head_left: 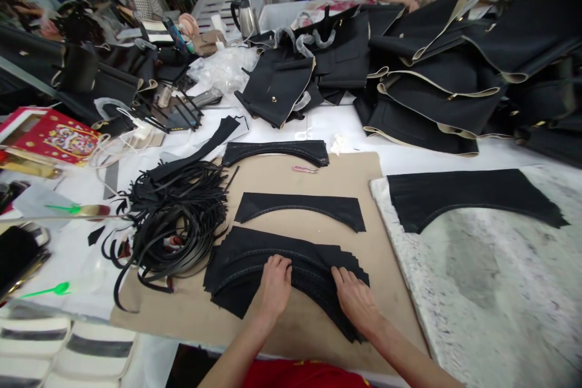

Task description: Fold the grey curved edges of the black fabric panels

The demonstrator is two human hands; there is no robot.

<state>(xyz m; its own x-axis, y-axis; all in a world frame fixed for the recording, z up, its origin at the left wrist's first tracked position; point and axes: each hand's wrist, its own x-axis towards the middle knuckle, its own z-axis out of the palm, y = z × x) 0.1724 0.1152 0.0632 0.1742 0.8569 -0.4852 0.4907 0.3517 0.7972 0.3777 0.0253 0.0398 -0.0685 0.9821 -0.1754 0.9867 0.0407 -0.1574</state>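
Observation:
Both hands are at a fanned stack of black curved panels (282,239), leather-like, with a stitched line along the curve. My left hand (275,284) has its fingers bent and closed on the stack's middle. The fingers of my right hand (357,298) are curled onto the right part of the same stack; its thumb is hidden. Just beyond lies a single black panel (300,203) with an arched lower edge. Farther off, more stacked black panels (277,148) lie near a small pink-handled tool (304,169).
Left of the hands is a tangled heap of black strips (182,224). Another black panel stack (473,194) rests on a stained whitish slab (491,279). Unfinished black bags (436,85) pile up at the back, near a metal kettle (245,18). A person's hand (409,1) is behind them.

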